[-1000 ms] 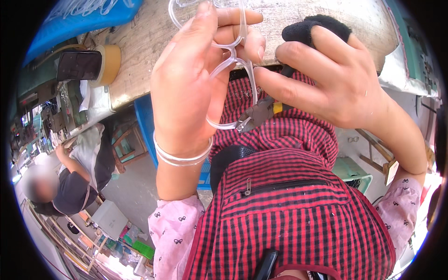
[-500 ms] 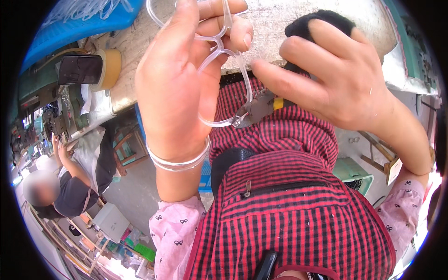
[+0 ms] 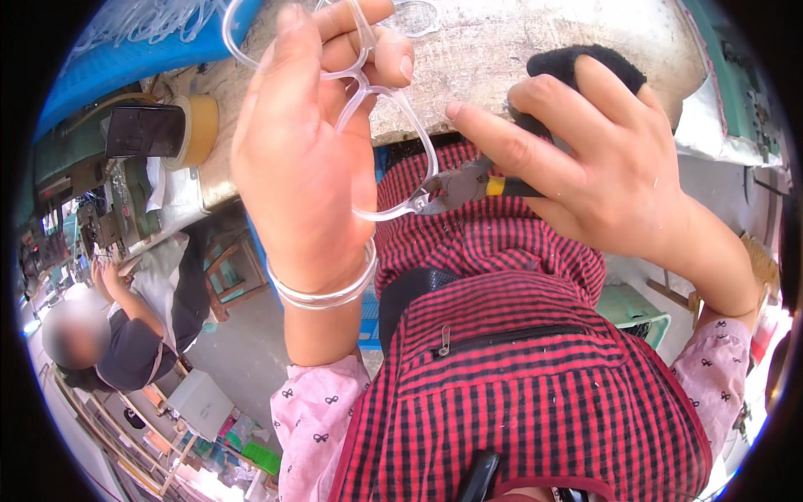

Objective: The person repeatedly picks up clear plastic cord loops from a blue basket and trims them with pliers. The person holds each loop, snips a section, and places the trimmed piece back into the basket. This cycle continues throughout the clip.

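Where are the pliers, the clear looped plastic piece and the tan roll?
Pliers (image 3: 462, 186): head view, on the metal head.
Clear looped plastic piece (image 3: 363, 84): head view, where two loops join.
Tan roll (image 3: 202, 130): head view, on its right side.

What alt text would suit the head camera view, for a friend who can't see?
A person's left hand holds a looped, translucent piece while the right hand holds a pliers-like tool to its lower loop. A red-checked garment fills the foreground; a wooden bench and blue tray lie beyond.
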A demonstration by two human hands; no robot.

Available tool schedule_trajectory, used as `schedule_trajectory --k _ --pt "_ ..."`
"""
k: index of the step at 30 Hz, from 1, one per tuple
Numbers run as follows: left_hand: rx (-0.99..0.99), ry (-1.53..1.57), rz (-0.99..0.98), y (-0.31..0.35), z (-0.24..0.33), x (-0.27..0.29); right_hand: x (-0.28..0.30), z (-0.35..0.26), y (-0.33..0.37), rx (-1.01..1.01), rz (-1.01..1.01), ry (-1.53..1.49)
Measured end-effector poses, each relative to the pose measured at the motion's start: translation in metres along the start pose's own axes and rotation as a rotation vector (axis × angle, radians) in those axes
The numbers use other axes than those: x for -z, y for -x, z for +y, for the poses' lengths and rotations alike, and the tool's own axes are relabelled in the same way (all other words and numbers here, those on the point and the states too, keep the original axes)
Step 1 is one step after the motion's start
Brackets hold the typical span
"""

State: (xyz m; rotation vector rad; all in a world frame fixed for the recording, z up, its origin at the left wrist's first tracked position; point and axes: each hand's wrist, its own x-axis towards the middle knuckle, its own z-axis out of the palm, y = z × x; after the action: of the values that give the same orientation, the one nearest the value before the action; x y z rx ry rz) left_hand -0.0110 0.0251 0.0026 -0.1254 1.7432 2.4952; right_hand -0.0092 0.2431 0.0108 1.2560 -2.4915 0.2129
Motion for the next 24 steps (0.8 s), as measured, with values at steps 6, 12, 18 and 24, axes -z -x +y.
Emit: schedule_trajectory --k 6,12,18,24 --pt "-0.022 -0.011 0.013 -0.003 0.002 -0.003 -0.006 0.003 0.003 0.04 0.054 0.112" --pt "-0.02 -0.042 0.013 -0.002 0.003 -0.006 -0.002 0.004 -0.005 0.078 0.049 0.141" --pt "-0.014 -0.065 0.006 -0.002 0.004 -0.008 0.002 0.006 -0.015 0.166 0.062 0.214" --pt "-0.014 -0.069 0.003 -0.005 0.001 -0.009 -0.02 0.013 0.006 0.153 0.136 0.198"
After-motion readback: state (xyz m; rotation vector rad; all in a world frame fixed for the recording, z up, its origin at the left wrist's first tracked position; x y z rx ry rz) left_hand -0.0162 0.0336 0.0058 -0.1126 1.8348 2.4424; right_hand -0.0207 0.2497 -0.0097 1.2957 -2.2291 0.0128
